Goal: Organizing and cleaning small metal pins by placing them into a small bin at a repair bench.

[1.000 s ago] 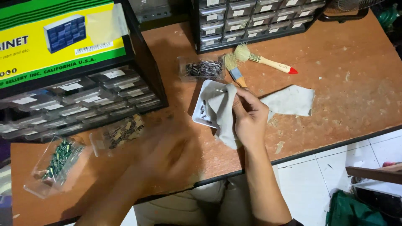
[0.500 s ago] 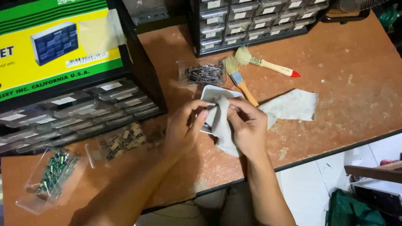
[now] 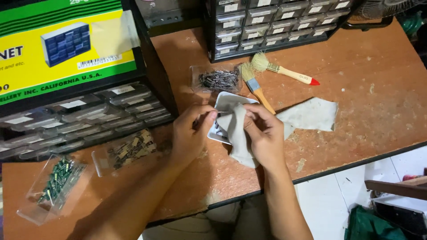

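Observation:
My left hand [image 3: 191, 133] grips the near left edge of a small white plastic drawer tray [image 3: 227, 103] that rests on the brown wooden table [image 3: 364, 111]. My right hand [image 3: 264, 135] pinches a grey-white cloth [image 3: 307, 116] and presses a fold of it into the tray. The rest of the cloth trails off to the right across the table. Some small dark parts show at the tray's near edge, half hidden by the cloth.
Two paint brushes [image 3: 284, 71] lie behind the tray, beside a clear drawer of metal pins [image 3: 218, 79]. Two clear drawers of small parts [image 3: 129, 149] [image 3: 53, 184] lie at left. Small-parts cabinets stand at left [image 3: 89, 111] and at the back [image 3: 271, 20]. The table's front edge runs near my wrists.
My left hand came in from the lower left and took hold of the tray. My right hand stayed on the cloth at the tray.

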